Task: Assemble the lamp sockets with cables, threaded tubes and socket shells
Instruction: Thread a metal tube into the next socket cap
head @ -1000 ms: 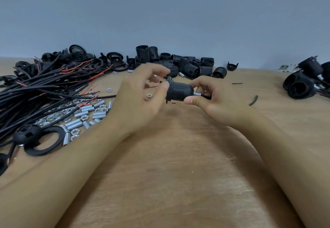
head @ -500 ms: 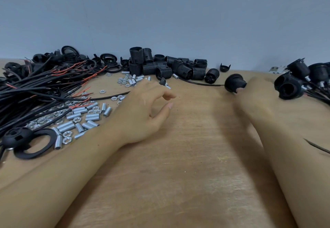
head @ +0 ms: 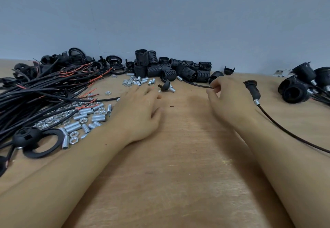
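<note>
Now, from my head view: my left hand (head: 141, 109) lies low over the table (head: 178, 156) just left of centre, fingers loose and slightly spread, gripping nothing; its fingertips point toward 12 o'clock, near a small black socket cap (head: 166, 86) with a threaded tube stuck in it.

My right hand (head: 228, 101) sits right of centre, thumb and forefinger pinching a black cable (head: 198, 84) that runs off toward 10 o'clock into the socket shells (head: 171, 68) heaped at 12 o'clock against the wall.

Just beside that hand at 2 o'clock lies an assembled socket (head: 252, 89), its own cable trailing toward 4 o'clock and off the frame.

Finished sockets (head: 300, 86) are clustered at 2 o'clock, far right.

At 9 to 10 o'clock: a big bundle of black cables (head: 35, 93) with red tips.

Loose threaded tubes (head: 85, 118) and nuts are scattered beside the left wrist.

A black ring (head: 44, 143) sits at 8 o'clock.
</note>
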A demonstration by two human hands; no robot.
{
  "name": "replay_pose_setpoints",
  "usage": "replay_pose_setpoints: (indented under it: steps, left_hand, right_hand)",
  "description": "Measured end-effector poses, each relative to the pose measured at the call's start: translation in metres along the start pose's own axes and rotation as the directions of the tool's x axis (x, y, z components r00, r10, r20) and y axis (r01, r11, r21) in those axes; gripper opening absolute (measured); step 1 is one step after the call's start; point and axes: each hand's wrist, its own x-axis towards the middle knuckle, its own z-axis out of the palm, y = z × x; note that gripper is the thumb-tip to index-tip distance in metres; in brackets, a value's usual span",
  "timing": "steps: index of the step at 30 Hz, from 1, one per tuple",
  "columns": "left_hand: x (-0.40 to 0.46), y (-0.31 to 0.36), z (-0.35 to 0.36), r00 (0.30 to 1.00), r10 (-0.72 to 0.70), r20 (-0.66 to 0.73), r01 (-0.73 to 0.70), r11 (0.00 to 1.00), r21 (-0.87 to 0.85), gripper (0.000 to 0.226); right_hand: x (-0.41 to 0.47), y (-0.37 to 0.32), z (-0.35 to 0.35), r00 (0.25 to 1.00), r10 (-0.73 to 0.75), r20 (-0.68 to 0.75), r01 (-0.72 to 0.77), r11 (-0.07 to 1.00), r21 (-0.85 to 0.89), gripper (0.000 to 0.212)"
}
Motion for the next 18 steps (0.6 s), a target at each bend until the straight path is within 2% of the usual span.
replay_pose_setpoints:
  steps: [3, 5, 8, 10, 14, 18]
  left_hand:
    - [0.001, -0.005, 0.001, 0.978, -0.193, 0.085, 0.175, 0.968, 0.183, 0.050]
    - [0.002, -0.008, 0.000, 0.951, -0.279, 0.130, 0.244, 0.941, 0.234, 0.049]
    - [0.006, -0.014, -0.003, 0.957, -0.272, 0.102, 0.245, 0.944, 0.220, 0.036]
    - [0.008, -0.017, -0.006, 0.955, -0.288, 0.071, 0.271, 0.944, 0.189, 0.038]
    - [0.010, -0.029, -0.008, 0.944, -0.323, 0.059, 0.296, 0.914, 0.277, 0.029]
    - [0.012, -0.033, -0.009, 0.961, -0.277, 0.019, 0.268, 0.943, 0.199, 0.022]
  right_hand:
    - [-0.001, -0.001, 0.006, 0.998, -0.058, 0.006, 0.058, 0.998, 0.026, 0.020]
    - [-0.001, -0.002, 0.010, 0.994, -0.110, 0.013, 0.109, 0.993, 0.044, 0.020]
    - [-0.002, -0.004, 0.011, 0.987, -0.158, 0.040, 0.154, 0.985, 0.083, 0.019]
    - [-0.003, -0.005, 0.012, 0.979, -0.194, 0.063, 0.188, 0.978, 0.090, 0.019]
    - [-0.004, -0.008, 0.012, 0.971, -0.228, 0.074, 0.219, 0.968, 0.121, 0.019]
    - [-0.005, -0.010, 0.010, 0.967, -0.238, 0.089, 0.225, 0.965, 0.135, 0.018]
